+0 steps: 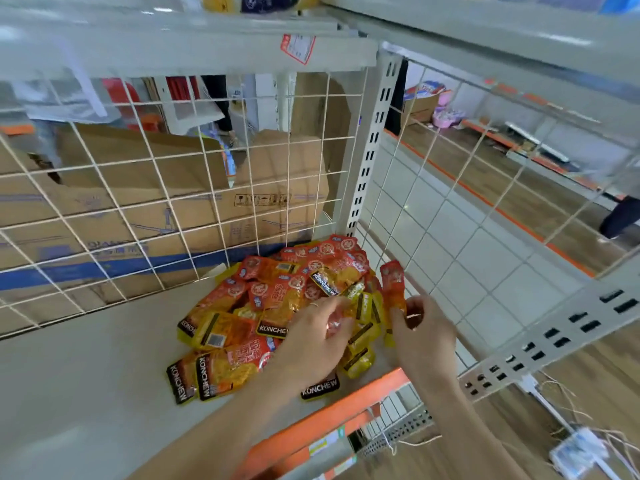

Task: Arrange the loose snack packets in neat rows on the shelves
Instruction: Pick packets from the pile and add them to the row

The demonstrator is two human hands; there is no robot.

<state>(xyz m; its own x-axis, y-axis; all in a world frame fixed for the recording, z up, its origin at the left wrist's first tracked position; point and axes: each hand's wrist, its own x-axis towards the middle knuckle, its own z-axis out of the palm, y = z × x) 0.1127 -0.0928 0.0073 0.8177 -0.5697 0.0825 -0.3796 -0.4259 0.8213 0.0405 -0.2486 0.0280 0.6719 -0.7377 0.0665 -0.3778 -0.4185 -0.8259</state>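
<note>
Shelf board: pale grey shelf board, bare on its left half, with an orange front rail along the near edge.
Walls: white back mesh behind the board and a side mesh on the right; they meet at a slotted upright post.
Snack packets: the pile of snack packets lies loose in the right back corner of the board, against both meshes. Red and yellow packets overlap at all angles, several showing black ends marked KONCHEW.
Yellow packets: a few yellow packets stand on edge, side by side, at the right of the pile, between the two hands.
Left hand: the left hand reaches over the pile with its fingers bent down toward the yellow packets. Blur hides the fingertips, so I cannot tell whether it grasps anything. A ring shows on one finger.
Right hand: the right hand is beside the side mesh and pinches the lower end of a red packet between thumb and fingers.
Red packet: upright, its top above the pile, just beside the yellow packets.
Behind the mesh: cardboard boxes are stacked close to the back mesh.
Above: an upper shelf carries a red price tag on its front edge.
Floor: white floor tiles show through the side mesh.
</note>
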